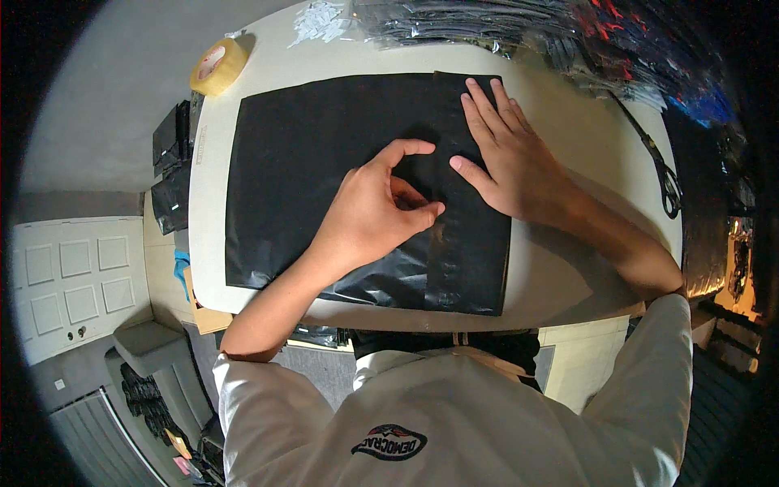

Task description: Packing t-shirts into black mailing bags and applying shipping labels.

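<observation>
A black plastic mailing bag [324,138] lies flat on the white table in front of me, with a folded strip along its right side. My right hand [511,162] rests on the upper part of that strip, fingers stretched out and the thumb apart. Over the middle of the bag, my left hand [373,203] is curved into a C shape. Its thumb and forefinger are apart, and I see nothing between them. Whether its fingertips touch the plastic is hard to tell.
A roll of tape [219,67] stands at the table's far left corner. Black-handled scissors [661,170] lie near the right edge. Clear-wrapped packages [487,23] are piled along the back, beside white scraps [320,23]. A grey sofa [162,357] stands lower left.
</observation>
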The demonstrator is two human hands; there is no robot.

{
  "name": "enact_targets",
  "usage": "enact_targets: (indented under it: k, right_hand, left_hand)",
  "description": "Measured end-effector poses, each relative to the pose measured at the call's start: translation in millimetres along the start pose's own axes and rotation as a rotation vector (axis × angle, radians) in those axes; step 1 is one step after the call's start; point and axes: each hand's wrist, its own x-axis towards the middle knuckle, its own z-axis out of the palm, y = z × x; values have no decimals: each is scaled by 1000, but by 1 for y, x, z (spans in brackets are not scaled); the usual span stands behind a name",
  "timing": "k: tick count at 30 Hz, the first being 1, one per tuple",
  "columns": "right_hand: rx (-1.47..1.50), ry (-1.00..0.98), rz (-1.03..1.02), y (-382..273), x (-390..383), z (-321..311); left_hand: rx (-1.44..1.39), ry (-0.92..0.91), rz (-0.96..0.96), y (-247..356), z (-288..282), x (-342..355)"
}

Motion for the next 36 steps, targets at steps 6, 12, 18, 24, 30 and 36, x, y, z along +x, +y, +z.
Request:
enact_targets:
  k: [6, 12, 18, 24, 30, 36]
  right_hand:
    - [2, 88, -48, 3, 1, 3]
    - [15, 71, -42, 0, 3, 1]
    - [31, 57, -35, 0, 2, -1]
    - [45, 66, -46, 1, 3, -1]
    - [61, 27, -30, -1, 3, -5]
    - [36, 56, -50, 2, 2, 1]
  left_hand:
    - [11, -4, -14, 1, -1, -1]
    - [0, -4, -20, 0, -3, -1]
    - [3, -3, -9, 1, -3, -1]
    - [52, 1, -20, 4, -5, -2]
    - [44, 3, -8, 1, -5, -3]
    - [37, -12, -10, 2, -5, -3]
